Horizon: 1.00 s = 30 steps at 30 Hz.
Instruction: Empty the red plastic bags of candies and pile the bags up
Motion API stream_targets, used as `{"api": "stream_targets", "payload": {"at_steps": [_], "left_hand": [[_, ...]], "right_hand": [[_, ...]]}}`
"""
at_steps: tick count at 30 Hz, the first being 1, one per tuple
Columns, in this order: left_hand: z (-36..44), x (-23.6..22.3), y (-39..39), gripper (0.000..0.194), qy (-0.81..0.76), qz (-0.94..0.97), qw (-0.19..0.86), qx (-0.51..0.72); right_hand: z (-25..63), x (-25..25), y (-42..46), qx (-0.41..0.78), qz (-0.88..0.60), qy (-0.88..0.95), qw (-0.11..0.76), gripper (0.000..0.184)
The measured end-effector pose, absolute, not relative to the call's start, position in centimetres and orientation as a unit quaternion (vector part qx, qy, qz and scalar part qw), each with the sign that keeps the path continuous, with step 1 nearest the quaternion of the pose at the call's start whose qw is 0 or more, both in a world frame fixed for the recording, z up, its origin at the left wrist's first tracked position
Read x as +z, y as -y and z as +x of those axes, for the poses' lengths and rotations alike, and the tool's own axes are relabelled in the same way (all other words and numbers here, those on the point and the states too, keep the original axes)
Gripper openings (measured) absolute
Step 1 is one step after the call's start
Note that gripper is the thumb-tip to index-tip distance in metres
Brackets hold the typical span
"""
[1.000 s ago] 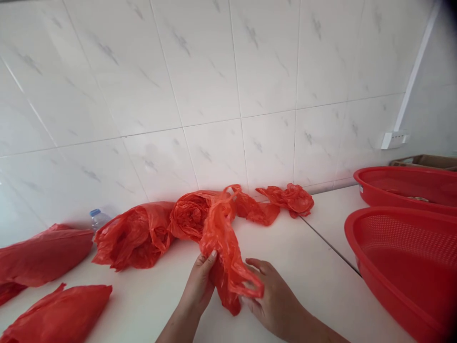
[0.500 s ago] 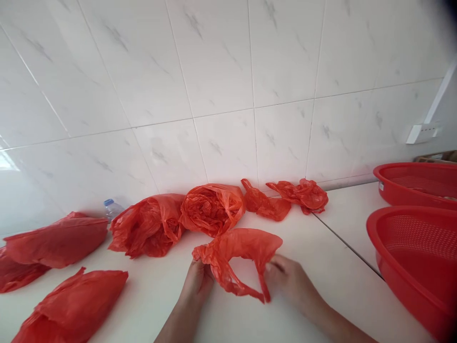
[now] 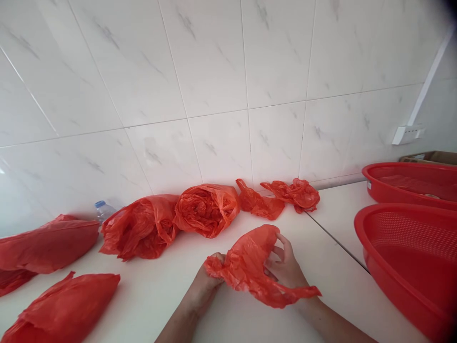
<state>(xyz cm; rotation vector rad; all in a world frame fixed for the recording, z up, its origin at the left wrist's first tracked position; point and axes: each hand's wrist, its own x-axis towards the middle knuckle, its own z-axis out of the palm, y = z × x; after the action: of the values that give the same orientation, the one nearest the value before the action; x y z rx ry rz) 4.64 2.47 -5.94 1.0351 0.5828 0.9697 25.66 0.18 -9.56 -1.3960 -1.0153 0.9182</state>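
Both my hands hold one crumpled red plastic bag [image 3: 250, 269] low over the white counter [image 3: 157, 295]. My left hand [image 3: 207, 281] is closed in a fist on the bag's left end. My right hand [image 3: 283, 267] grips its right side, fingers curled into the plastic, with a strip of bag trailing over the wrist. Behind the bag, along the tiled wall, lie several more red bags: a stuffed one [image 3: 207, 209], a larger one [image 3: 139, 228] to its left, and two small crumpled ones [image 3: 259, 205] [image 3: 296, 194].
Two red plastic baskets stand at the right, a mesh one [image 3: 410, 257] near and another [image 3: 410, 183] behind it. More filled red bags [image 3: 46, 243] [image 3: 64, 309] lie at the left. A capped clear bottle [image 3: 103, 210] stands by the wall. A cardboard box [image 3: 432, 157] sits far right.
The bag hung long between my hands, then was pulled wide. Now it is bunched again, my right hand has risen with fingers inside it, and one end trails right.
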Motion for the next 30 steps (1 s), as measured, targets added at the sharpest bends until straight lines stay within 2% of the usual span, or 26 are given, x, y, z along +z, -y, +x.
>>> {"api": "stream_targets", "payload": {"at_steps": [3, 6, 8, 14, 18, 22, 26, 30], "left_hand": [[4.7, -5.9, -2.5, 0.028, -0.273, 0.486, 0.703, 0.44], [3.9, -6.3, -3.3, 0.021, -0.312, 0.479, 0.676, 0.465], [3.0, -6.7, -4.3, 0.018, -0.344, 0.463, 0.644, 0.502], [0.2, -7.1, -6.7, 0.025, -0.441, 0.418, 0.494, 0.621], [1.0, -6.0, -5.6, 0.024, -0.491, 0.446, 0.356, 0.658], [5.2, -6.3, -2.1, 0.033, -0.472, 0.559, 0.329, 0.597], [8.7, -8.2, 0.1, 0.07, -0.484, 0.713, 0.247, 0.443], [7.9, -8.6, -0.9, 0.073, -0.492, 0.753, 0.161, 0.406]], "right_hand": [[26.5, -8.6, -0.1, 0.495, -0.542, 0.402, 0.548, 0.068], [27.3, -7.3, 0.3, 0.514, -0.536, 0.398, 0.538, 0.036], [27.9, -6.6, 0.5, 0.517, -0.539, 0.394, 0.536, 0.024], [29.6, -4.8, 0.7, 0.516, -0.517, 0.355, 0.584, 0.036], [29.9, -4.7, 0.7, 0.463, -0.542, 0.366, 0.598, 0.038], [28.5, -5.6, 0.9, 0.454, -0.542, 0.412, 0.575, 0.037], [26.7, -6.0, 1.7, 0.489, -0.495, 0.481, 0.534, 0.034], [26.5, -5.8, 1.9, 0.491, -0.5, 0.509, 0.5, 0.027]]}}
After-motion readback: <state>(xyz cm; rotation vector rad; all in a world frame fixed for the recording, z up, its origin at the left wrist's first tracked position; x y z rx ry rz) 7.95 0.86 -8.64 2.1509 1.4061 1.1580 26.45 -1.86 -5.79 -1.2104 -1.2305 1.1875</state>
